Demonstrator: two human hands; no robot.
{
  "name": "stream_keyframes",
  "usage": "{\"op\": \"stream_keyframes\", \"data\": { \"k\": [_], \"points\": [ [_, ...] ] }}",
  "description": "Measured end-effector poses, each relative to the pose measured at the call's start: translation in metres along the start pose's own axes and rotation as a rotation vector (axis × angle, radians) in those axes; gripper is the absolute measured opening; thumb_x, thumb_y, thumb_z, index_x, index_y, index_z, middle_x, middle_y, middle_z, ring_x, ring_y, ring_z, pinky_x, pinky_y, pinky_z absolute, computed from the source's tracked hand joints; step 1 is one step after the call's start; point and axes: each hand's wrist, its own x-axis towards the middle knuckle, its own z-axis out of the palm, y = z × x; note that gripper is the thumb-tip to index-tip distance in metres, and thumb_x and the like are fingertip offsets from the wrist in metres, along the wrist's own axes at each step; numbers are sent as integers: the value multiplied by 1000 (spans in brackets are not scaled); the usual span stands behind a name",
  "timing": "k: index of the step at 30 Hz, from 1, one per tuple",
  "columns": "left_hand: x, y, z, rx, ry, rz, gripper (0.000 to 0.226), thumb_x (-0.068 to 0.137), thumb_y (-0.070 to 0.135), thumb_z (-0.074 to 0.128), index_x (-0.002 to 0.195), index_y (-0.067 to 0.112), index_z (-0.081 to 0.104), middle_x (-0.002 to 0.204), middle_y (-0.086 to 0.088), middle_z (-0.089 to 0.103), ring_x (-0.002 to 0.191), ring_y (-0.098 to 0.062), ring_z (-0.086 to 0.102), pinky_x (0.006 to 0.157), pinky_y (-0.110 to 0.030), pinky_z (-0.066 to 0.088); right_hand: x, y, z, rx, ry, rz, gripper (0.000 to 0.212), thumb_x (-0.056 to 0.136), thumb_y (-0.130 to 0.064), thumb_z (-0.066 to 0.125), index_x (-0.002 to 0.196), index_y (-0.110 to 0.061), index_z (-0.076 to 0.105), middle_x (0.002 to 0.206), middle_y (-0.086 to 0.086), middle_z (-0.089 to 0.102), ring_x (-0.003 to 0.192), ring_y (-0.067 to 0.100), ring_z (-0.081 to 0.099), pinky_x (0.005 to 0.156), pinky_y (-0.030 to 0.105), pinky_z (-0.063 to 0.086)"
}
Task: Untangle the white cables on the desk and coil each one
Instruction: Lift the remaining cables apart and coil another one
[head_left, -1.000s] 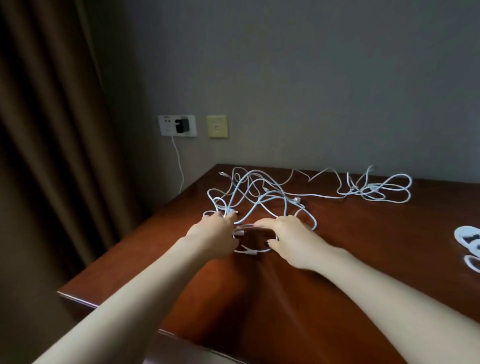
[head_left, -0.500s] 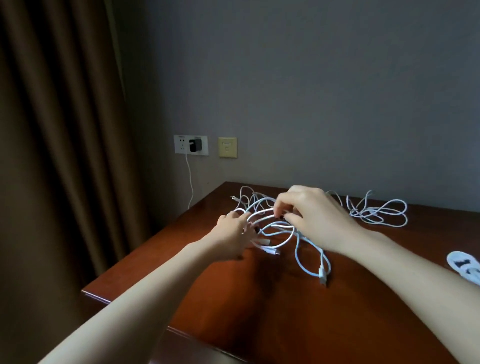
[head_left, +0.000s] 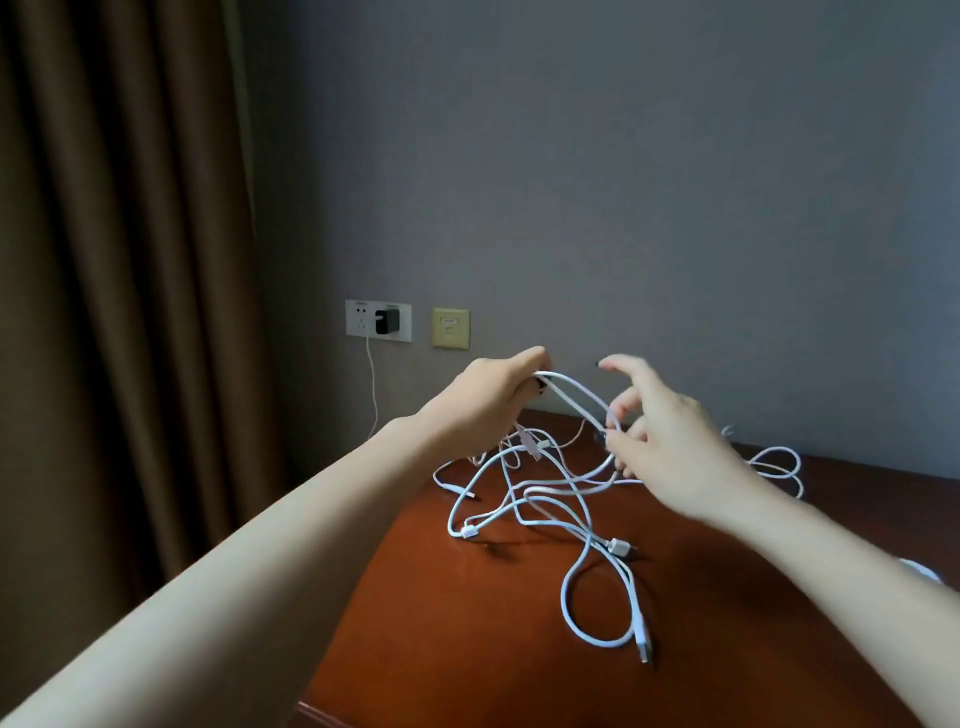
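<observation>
The left hand (head_left: 488, 402) grips and the right hand (head_left: 670, 441) pinches one tangle of thin white cables (head_left: 571, 391). It trails onto the red-brown wooden desk (head_left: 467, 623).

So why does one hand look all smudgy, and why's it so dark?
Head view: the right hand is blurred, the left hand gripping the tangled white cables sharper; dim light, a soft sheen on the glossy reddish-brown wooden desk.

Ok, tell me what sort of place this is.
Probably a hotel room or bedroom: a dark wooden desk against a grey wall, heavy brown curtains, and wall sockets with a black charger plugged in.
</observation>
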Motion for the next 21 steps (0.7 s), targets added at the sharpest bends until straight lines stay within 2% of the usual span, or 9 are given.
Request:
{"op": "stream_keyframes", "data": {
  "k": [2, 4, 6, 10, 12, 14, 17, 19, 21],
  "points": [
    [0, -1, -7, -66, -1, -38, 12, 91, 7, 50, 102, 10, 48, 70, -9, 50, 57, -18, 42, 50, -20, 34, 4, 1, 11, 52, -65, -6, 42, 88, -4, 57, 125, -23, 53, 81, -5, 51, 66, 16, 55, 74, 35, 50],
    [-1, -6, -15, -170, -29, -113, 25, 82, 1, 55, 103, 13, 46, 69, -3, 42, 55, -13, 40, 46, -13, 33, 8, -1, 19, 45, -90, -32, 20, 91, -12, 57, 93, -30, 66, 78, -4, 50, 62, 8, 51, 69, 26, 42],
    [-2, -14, -22, -256, -71, -186, 32, 78, -3, 57, 103, 13, 46, 71, 0, 40, 60, -14, 42, 46, -11, 37, 14, -1, 25, 29, -84, -23, 28, 94, -19, 55, 71, -35, 62, 76, -4, 52, 58, 6, 51, 64, 23, 39],
    [-1, -29, -31, -326, -84, -219, 37, 72, 8, 59, 107, 16, 51, 93, -9, 54, 75, -19, 55, 58, -27, 51, 29, -4, 24, 88, -67, 84, 23, 94, -16, 54, 75, -13, 66, 53, -6, 61, 36, 6, 52, 41, 12, 37],
    [5, -34, -34, -165, -76, -190, 36, 75, 6, 59, 109, 17, 55, 106, -8, 48, 90, -21, 52, 67, -26, 49, 39, -6, 19, 141, -72, 112, 22, 94, -11, 53, 77, -6, 65, 63, 4, 67, 34, 13, 54, 35, 16, 37],
    [14, -38, -38, -36, -55, -169, 34, 81, 0, 55, 111, 16, 58, 104, -4, 41, 90, -17, 45, 63, -17, 39, 53, -13, 7, 159, -57, 92, 22, 95, -10, 52, 77, -4, 63, 64, 10, 65, 35, 16, 56, 34, 20, 42],
    [31, -35, -50, 58, 70, -90, 29, 85, -5, 49, 107, 10, 61, 96, -3, 38, 85, -17, 41, 64, -16, 28, 79, -27, -19, 151, 21, 16, 22, 95, -10, 52, 77, -4, 63, 59, 9, 59, 41, 18, 62, 38, 22, 48],
    [46, -33, -61, 79, 193, -47, 25, 85, -9, 44, 99, 3, 60, 89, -3, 38, 82, -19, 40, 65, -19, 27, 94, -37, -37, 178, 100, -41, 22, 95, -11, 53, 76, -7, 63, 59, 9, 57, 44, 19, 65, 41, 22, 51],
    [60, -30, -73, 25, 290, -60, 22, 87, -8, 40, 98, -4, 59, 84, 0, 38, 83, -23, 42, 68, -23, 36, 104, -47, -52, 227, 193, -97, 22, 95, -11, 54, 75, -9, 63, 60, 10, 57, 46, 18, 66, 45, 23, 54]
  ]
}}
